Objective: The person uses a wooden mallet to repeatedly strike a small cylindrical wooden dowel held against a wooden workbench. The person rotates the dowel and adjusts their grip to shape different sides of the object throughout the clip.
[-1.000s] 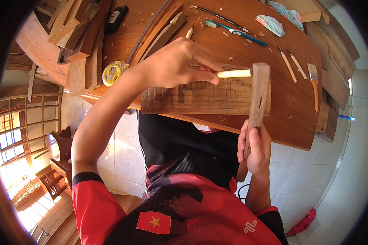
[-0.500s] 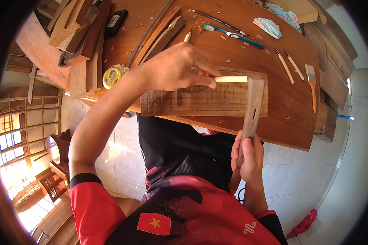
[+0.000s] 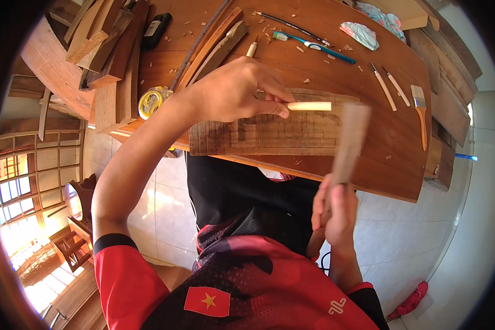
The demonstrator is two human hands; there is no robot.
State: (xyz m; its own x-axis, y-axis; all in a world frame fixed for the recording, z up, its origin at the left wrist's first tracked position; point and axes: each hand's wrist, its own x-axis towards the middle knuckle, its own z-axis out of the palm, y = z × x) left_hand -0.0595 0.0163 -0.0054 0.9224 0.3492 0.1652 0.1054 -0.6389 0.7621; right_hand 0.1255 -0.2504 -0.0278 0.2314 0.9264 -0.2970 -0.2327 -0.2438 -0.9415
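Over a flat wooden board (image 3: pixel 291 144) at the table's near edge, my left hand (image 3: pixel 239 93) grips a carving chisel (image 3: pixel 313 106). Its pale round handle points right, and its blade is hidden behind the hand. Pencil-like lines and carved marks show on the board's face. My right hand (image 3: pixel 338 212) is wrapped round the lower end of a wooden stick (image 3: pixel 351 143), blurred by motion. The stick's upper end stands just right of the chisel handle, with a small gap between them.
On the wooden table (image 3: pixel 385 176) lie two more carving chisels (image 3: pixel 384 88), a brush (image 3: pixel 419 115), a toothbrush (image 3: pixel 319 48), a pencil (image 3: pixel 291 27) and scattered chips. A tape measure (image 3: pixel 155 103) and stacked wood pieces (image 3: pixel 113 66) sit at the left.
The wooden stick has swung right, off the end of the chisel handle it was touching. My left hand and the chisel have barely moved.
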